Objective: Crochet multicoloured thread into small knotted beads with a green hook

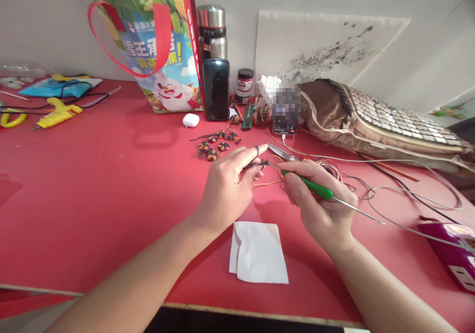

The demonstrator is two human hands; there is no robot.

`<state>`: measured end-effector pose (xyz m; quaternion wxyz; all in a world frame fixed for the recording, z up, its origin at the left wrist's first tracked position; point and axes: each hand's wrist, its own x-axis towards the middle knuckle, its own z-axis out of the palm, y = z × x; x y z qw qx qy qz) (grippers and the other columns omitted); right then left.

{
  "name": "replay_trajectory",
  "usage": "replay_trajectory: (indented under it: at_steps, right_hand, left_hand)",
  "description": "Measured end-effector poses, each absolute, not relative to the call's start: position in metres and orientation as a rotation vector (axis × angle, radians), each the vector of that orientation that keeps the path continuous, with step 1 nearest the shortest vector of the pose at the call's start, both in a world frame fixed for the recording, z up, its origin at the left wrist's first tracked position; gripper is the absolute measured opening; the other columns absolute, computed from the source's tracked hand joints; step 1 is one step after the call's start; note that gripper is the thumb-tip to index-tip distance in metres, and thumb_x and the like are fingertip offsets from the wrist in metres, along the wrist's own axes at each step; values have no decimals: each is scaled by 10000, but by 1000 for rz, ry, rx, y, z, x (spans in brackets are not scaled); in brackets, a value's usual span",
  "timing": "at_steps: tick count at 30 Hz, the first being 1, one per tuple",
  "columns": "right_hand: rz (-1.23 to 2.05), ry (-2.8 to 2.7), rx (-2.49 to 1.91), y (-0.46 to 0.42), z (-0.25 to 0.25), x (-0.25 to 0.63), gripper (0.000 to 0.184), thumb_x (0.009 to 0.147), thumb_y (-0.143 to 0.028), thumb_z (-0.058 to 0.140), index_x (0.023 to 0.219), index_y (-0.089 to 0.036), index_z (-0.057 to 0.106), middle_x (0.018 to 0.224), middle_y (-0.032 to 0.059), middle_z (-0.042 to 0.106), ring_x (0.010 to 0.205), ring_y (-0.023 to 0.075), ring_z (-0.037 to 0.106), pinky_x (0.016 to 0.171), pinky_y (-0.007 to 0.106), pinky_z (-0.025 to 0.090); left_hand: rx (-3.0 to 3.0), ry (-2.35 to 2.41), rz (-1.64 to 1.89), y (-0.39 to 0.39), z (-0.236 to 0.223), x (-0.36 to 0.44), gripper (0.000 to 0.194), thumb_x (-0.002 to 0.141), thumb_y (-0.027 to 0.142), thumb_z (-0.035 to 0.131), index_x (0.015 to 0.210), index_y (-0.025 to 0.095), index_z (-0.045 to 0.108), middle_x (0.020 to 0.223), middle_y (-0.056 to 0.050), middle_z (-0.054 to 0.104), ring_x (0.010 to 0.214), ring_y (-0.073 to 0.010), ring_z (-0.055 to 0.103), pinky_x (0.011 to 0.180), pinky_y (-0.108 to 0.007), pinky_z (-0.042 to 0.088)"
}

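Observation:
My right hand (319, 202) is closed round a crochet hook with a green handle (313, 187), its metal tip pointing left toward my left hand. My left hand (230, 179) pinches a small dark crocheted piece (262, 163), with dark yarn looped over the outstretched index finger. Multicoloured yarn (330, 167) trails to the right behind my hands. Scissors (280, 151) lie just beyond my fingertips. Several small finished crocheted flowers (217, 145) lie on the red table (92, 184) behind my left hand.
A folded white paper (258, 251) lies near the table's front edge. Against the wall stand a printed shopping bag (159, 41), a steel flask (211, 28), a black phone (215, 89) and a small jar (245, 83). A brown bag (371, 118), white cables (408, 194), a glue gun (59, 111).

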<state>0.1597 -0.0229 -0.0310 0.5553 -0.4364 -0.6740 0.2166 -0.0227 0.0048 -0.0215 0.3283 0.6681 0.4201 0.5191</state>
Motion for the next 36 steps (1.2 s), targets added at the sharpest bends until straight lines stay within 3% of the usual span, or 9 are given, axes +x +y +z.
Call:
replay_trajectory:
  at_steps: [19,27,31,36]
  right_hand:
    - [1023,-1169,-984,-15,-25,163,92,907,-278,787,909,-204,841,578,-21,551,477,107,470,410,233,334]
    - [1227,-1039,-935,-11,-22,162,113,830,-296,840,841,-183,845,553,-5,555,468,97,426,384,218,245]
    - [1326,-980,-855,-10,-22,159,123,834,-308,835,875,-194,860,590,-5,610,427,75,412,374,215,274]
    - [1320,-929,-800,-9,-23,155,109,863,-302,825,926,-222,862,640,-19,660,401,59,426,373,211,356]
  left_hand:
    - [1886,1176,1286,5,-16,-26,351,961,75,587,1183,205,826,847,-40,703,770,-185,690,776,-338,606]
    - [1674,974,1291,8,-14,-26,316,950,62,602,1075,188,863,889,-38,723,748,-129,698,734,-256,616]
    - [1361,945,1196,5,-7,-21,203,909,107,720,1014,194,871,910,-25,753,725,-117,710,738,-248,648]
    - [1121,924,1142,3,-3,-18,243,870,105,755,1048,216,878,831,-2,764,668,-96,686,692,-219,606]
